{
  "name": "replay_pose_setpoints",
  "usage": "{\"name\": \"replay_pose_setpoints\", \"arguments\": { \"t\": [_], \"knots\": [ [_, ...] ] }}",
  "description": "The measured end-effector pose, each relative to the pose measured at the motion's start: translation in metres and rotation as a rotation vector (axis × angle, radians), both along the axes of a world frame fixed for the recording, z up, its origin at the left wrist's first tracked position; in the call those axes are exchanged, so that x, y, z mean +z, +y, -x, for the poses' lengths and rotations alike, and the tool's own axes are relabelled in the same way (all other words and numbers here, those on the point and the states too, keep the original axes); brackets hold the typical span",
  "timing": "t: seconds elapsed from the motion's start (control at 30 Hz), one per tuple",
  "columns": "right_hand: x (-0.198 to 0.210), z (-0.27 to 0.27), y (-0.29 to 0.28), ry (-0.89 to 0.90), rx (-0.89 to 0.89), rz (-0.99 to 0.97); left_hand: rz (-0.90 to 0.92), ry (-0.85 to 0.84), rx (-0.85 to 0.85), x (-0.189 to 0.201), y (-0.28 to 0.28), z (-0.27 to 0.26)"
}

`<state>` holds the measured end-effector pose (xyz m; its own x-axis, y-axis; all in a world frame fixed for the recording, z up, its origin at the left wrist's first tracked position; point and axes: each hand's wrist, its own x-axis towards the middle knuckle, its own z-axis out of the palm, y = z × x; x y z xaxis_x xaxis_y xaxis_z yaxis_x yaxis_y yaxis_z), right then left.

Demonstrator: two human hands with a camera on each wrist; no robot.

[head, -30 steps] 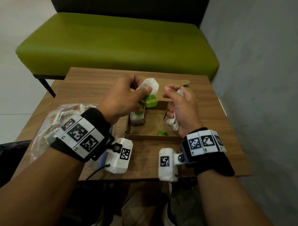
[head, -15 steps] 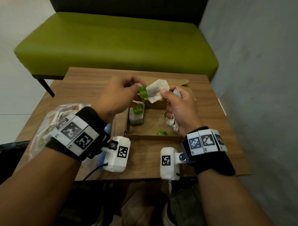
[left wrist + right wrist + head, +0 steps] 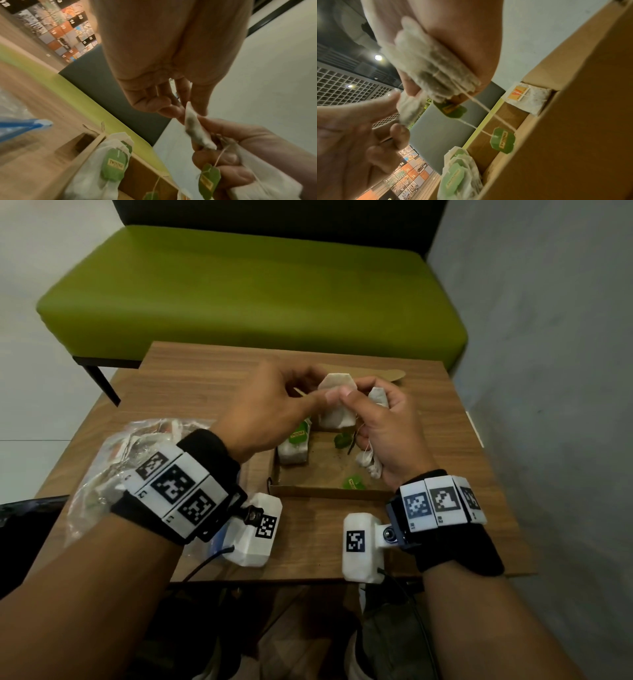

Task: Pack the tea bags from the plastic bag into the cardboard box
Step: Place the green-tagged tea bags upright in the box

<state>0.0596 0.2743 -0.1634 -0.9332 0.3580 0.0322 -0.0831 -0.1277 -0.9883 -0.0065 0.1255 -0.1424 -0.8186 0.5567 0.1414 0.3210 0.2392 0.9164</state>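
Above the open cardboard box (image 3: 329, 491), both hands meet on one white tea bag (image 3: 337, 405). The left hand (image 3: 270, 409) pinches its upper edge between thumb and fingertips, and the right hand (image 3: 383, 426) pinches the same bag while its other fingers are curled round a bundle of more tea bags (image 3: 370, 465). Inside the box, a stack of bags with green tags (image 3: 294, 445) stands at the left wall. The plastic bag (image 3: 113, 460) lies on the wooden table (image 3: 205, 371), left of the box.
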Motion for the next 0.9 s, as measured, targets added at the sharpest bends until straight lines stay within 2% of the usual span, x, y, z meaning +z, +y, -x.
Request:
{"name": "replay_pose_setpoints", "arguments": {
  "t": [0.13, 0.27, 0.47, 0.67, 0.77, 0.9],
  "knots": [
    [0.003, -0.003, -0.001, -0.007, 0.068, 0.013, -0.047, -0.016, 0.104, -0.004, -0.001, 0.004],
    [-0.001, -0.002, -0.005, -0.097, 0.174, -0.101, -0.143, -0.053, 0.167, 0.0, -0.002, 0.006],
    [-0.011, 0.005, -0.008, -0.105, 0.136, -0.238, -0.334, -0.112, 0.198, 0.006, -0.001, 0.005],
    [-0.011, 0.004, -0.006, -0.088, 0.093, -0.268, -0.258, 0.026, 0.254, 0.01, 0.001, 0.006],
    [-0.015, 0.006, -0.005, -0.064, 0.06, -0.308, -0.121, 0.148, 0.241, 0.01, -0.001, 0.007],
    [-0.017, 0.009, -0.007, -0.03, 0.155, -0.278, -0.104, 0.079, 0.208, 0.009, -0.003, 0.006]
  ]
}}
